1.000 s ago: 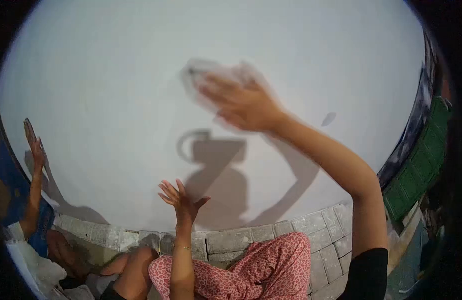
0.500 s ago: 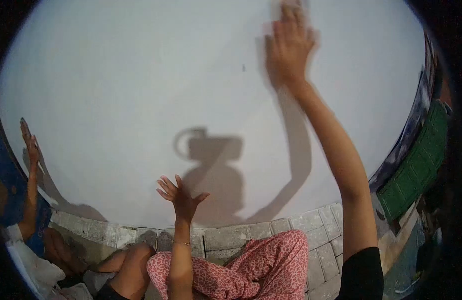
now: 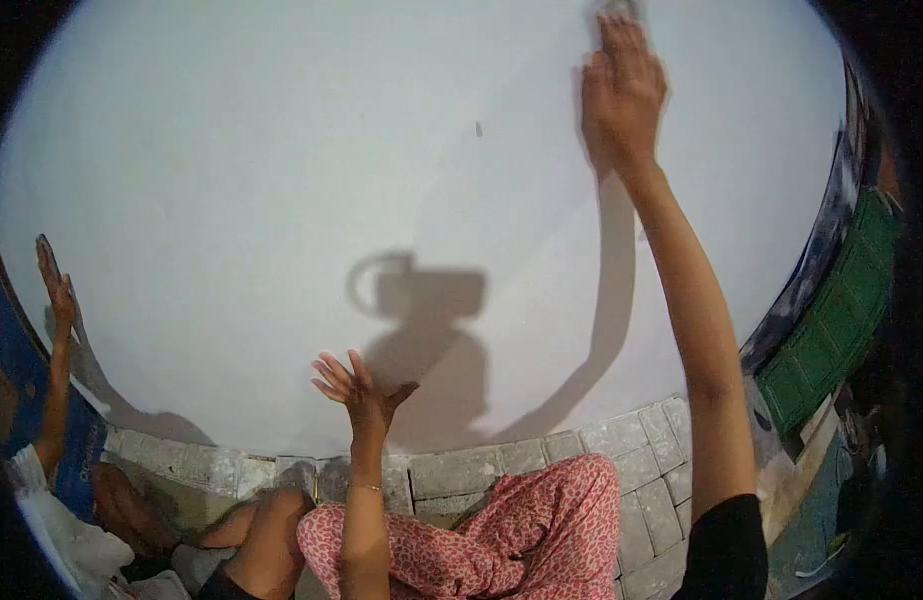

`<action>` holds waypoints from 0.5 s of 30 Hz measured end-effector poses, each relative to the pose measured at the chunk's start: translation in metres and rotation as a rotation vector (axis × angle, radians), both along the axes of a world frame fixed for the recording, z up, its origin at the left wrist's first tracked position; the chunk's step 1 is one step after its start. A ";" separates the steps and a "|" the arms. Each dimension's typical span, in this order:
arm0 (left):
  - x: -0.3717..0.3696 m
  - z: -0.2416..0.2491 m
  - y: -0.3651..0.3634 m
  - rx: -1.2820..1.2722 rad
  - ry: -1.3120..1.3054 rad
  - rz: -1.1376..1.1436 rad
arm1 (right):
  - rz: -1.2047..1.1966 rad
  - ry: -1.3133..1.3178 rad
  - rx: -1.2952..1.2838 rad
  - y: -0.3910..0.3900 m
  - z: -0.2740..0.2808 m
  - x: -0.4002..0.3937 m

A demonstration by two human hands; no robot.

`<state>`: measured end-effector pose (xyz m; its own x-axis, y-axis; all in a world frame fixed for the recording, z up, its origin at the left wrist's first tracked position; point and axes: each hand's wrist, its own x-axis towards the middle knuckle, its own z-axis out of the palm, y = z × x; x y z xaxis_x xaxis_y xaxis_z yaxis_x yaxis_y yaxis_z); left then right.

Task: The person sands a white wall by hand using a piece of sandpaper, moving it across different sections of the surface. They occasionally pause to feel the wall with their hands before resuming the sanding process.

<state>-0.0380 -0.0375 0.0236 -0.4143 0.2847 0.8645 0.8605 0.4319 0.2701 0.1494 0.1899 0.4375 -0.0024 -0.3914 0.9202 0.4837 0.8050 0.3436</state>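
My right hand (image 3: 626, 95) is raised high against a large white wall (image 3: 281, 150), fingers together and pressed on a small grey piece (image 3: 621, 8) that shows past the fingertips at the top edge. What this piece is, I cannot tell. Lower down, my left hand (image 3: 366, 395) is held up with its fingers spread and nothing in it; a thin bracelet circles that wrist. A small dark mark (image 3: 478, 129) is on the wall, left of my right hand.
My crossed legs in pink patterned trousers (image 3: 551, 510) are on grey paving blocks (image 3: 451, 470). At the left sits another person, one hand (image 3: 56, 285) raised to the wall. A green panel (image 3: 831, 320) leans at the right. Shadows fall on the wall.
My right hand has moved to the right and slightly down along the wall. My left hand stays about where it was, fingers still spread.
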 end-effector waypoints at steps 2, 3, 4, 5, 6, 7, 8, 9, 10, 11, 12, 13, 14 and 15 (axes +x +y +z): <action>-0.001 -0.002 0.002 0.013 -0.014 -0.007 | 0.137 0.200 -0.183 0.033 0.009 0.017; -0.001 -0.001 0.002 0.011 -0.023 -0.012 | 0.192 0.284 -0.190 0.035 0.011 0.017; 0.000 -0.001 0.002 0.015 -0.017 -0.013 | 0.186 0.299 -0.278 0.036 0.008 0.014; 0.001 -0.001 0.002 0.008 -0.031 -0.010 | 0.181 0.313 -0.367 0.022 0.001 0.005; 0.002 -0.001 0.001 -0.002 -0.045 -0.006 | 0.158 0.240 -0.314 0.009 -0.008 -0.007; 0.001 -0.001 0.000 -0.003 -0.043 -0.006 | 0.133 0.165 -0.260 -0.006 -0.019 -0.022; 0.000 -0.003 0.000 -0.039 -0.055 0.015 | 0.088 -0.004 -0.235 -0.030 -0.036 -0.035; 0.000 -0.004 0.001 -0.075 -0.068 0.034 | 0.041 -0.173 -0.208 -0.055 -0.056 -0.044; 0.002 -0.003 0.000 -0.075 -0.067 0.034 | -0.018 -0.412 -0.045 -0.072 -0.079 -0.047; 0.004 -0.002 -0.002 -0.066 -0.099 0.010 | 0.051 -0.626 0.018 -0.083 -0.102 -0.056; 0.005 0.000 -0.003 -0.058 -0.126 -0.014 | 0.014 -0.835 0.135 -0.091 -0.128 -0.061; 0.005 0.001 -0.003 -0.060 -0.116 -0.012 | -0.023 -1.040 0.256 -0.093 -0.146 -0.065; 0.005 0.001 -0.004 -0.044 -0.079 -0.021 | -0.021 -1.030 0.254 -0.088 -0.154 -0.067; 0.004 0.001 -0.004 -0.031 -0.043 -0.033 | -0.006 -1.106 0.368 -0.081 -0.162 -0.066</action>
